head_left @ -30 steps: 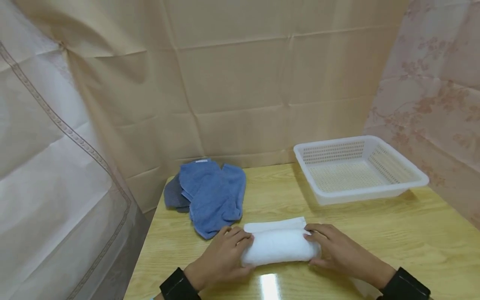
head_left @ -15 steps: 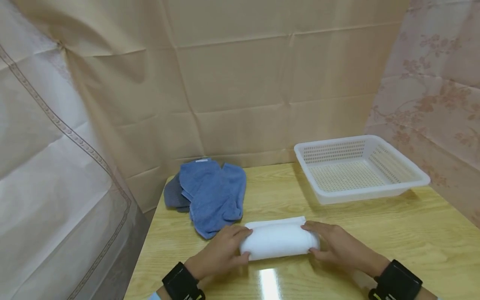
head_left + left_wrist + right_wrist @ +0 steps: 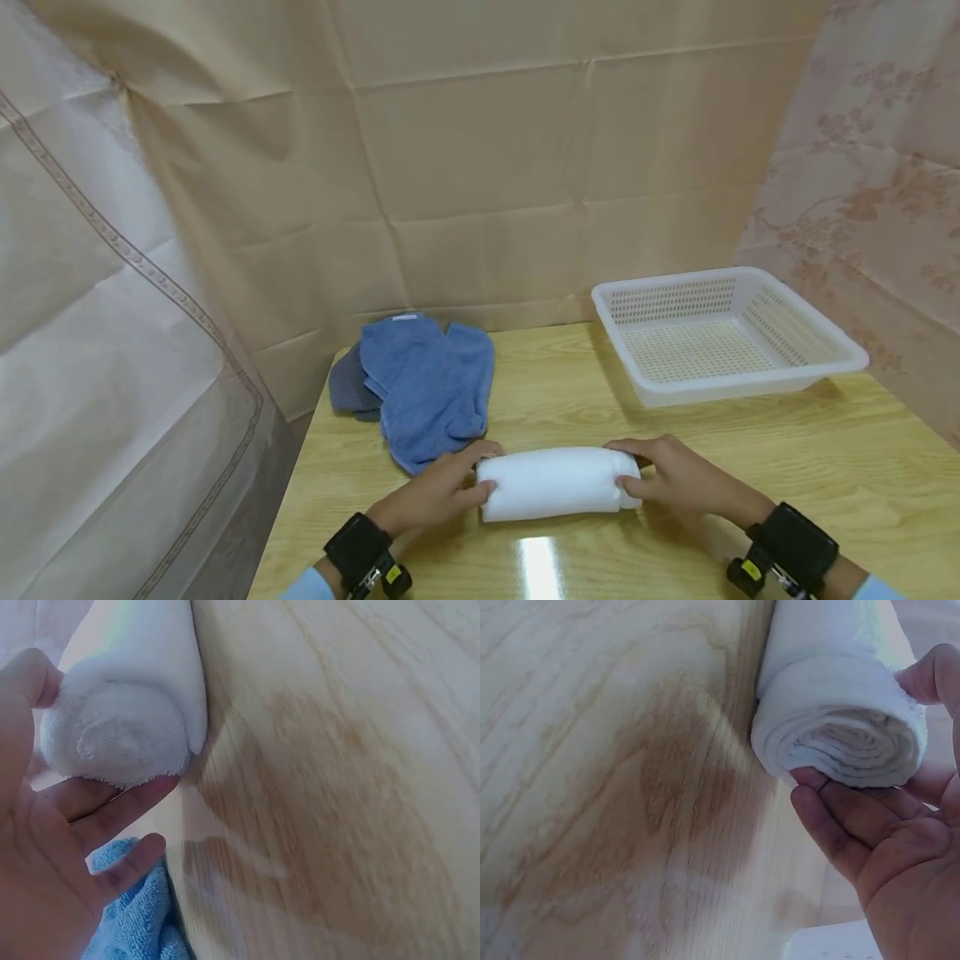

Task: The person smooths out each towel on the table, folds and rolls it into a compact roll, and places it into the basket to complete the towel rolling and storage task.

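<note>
A white towel (image 3: pixel 558 482), rolled into a thick cylinder, lies crosswise near the front of the table. My left hand (image 3: pixel 450 490) holds its left end, thumb on the near side and fingers behind. At the right end my right hand (image 3: pixel 675 477) grips likewise. The left wrist view shows the fuzzy end of the rolled towel (image 3: pixel 120 735) between thumb and fingers, the little finger standing off. Spiral layers show in the end of the rolled towel (image 3: pixel 847 746) in the right wrist view, with fingertips under its edge.
A rumpled blue towel (image 3: pixel 431 387) lies behind my left hand, over a grey-blue cloth (image 3: pixel 351 387). At the back right stands a white perforated plastic basket (image 3: pixel 750 379). Beige cloth (image 3: pixel 480 167) hangs behind the wooden table (image 3: pixel 540 358).
The flat white flap that lay behind the roll has disappeared into it. Both hands have shifted their hold, with thumbs now on the near side of the towel's ends.
</note>
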